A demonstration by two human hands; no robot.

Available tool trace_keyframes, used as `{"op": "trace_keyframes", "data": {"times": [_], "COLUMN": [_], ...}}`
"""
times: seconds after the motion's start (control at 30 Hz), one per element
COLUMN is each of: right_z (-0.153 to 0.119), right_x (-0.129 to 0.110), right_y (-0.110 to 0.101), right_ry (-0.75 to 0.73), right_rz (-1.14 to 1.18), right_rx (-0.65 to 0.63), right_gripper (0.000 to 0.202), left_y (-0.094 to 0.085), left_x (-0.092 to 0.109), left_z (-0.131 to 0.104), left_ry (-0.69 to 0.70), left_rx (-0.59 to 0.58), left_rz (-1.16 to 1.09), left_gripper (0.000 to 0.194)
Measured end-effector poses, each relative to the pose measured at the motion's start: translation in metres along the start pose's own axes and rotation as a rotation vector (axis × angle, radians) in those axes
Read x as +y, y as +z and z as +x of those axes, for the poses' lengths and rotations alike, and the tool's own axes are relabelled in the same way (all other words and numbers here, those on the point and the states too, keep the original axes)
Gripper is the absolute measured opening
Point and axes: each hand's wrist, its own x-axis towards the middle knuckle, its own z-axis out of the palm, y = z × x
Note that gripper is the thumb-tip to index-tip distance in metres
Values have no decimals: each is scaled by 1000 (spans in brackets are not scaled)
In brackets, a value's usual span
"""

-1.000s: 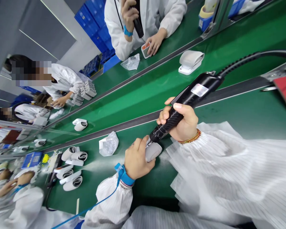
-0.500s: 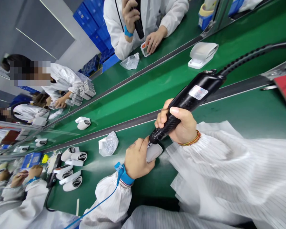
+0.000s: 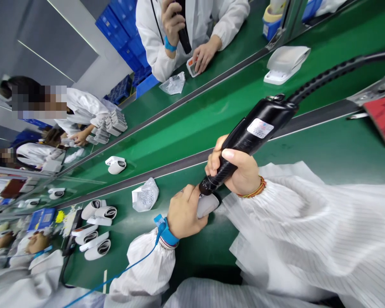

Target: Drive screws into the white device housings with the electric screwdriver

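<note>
My right hand [image 3: 240, 169] is wrapped round a black electric screwdriver [image 3: 255, 132], which slants down to the left with its cable leading off to the right. Its nose meets the pale grey housing [image 3: 208, 205] of a small device and hides the bit. My left hand [image 3: 186, 211] is closed over that housing, pressing it on the green bench [image 3: 167, 175]; a blue wrist strap [image 3: 167, 231] is on this arm. Left of it lies a small clear bag [image 3: 146, 195] with silvery small parts inside, probably screws.
Several white devices with rolled cuffs [image 3: 98, 248] stand on the bench at left. The green conveyor belt [image 3: 167, 137] beyond carries more, including one [image 3: 287, 64] at upper right. Across it, a co-worker's hand [image 3: 204, 53] steadies a similar device. A red booklet [image 3: 383, 119] lies at right.
The devices on the belt have shifted to the right. Both my hands keep their hold, and the screwdriver stays against the housing. A co-worker's hands at lower left have moved.
</note>
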Motion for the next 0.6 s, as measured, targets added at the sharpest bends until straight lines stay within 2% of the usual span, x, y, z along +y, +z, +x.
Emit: {"op": "trace_keyframes", "data": {"times": [0.23,0.33,0.43,0.53,0.6], "right_z": [-1,1,9,22,30], "right_x": [1,3,5,7,9], "right_y": [-1,-3,-9,-21,-32], "right_ry": [5,35,91,204,309], "right_rz": [11,38,90,172,248], "right_rx": [0,38,188,443,621], "right_gripper": [9,13,18,18,19], "left_y": [1,0,-3,-9,-14], "left_x": [-1,0,-2,-13,-28], "left_z": [1,1,2,2,3], "left_ry": [7,-8,-42,-65,-64], "left_rx": [-11,-33,-73,-98,-79], "left_rz": [9,-2,-31,-88,-115], "left_gripper": [60,65,75,86,91]}}
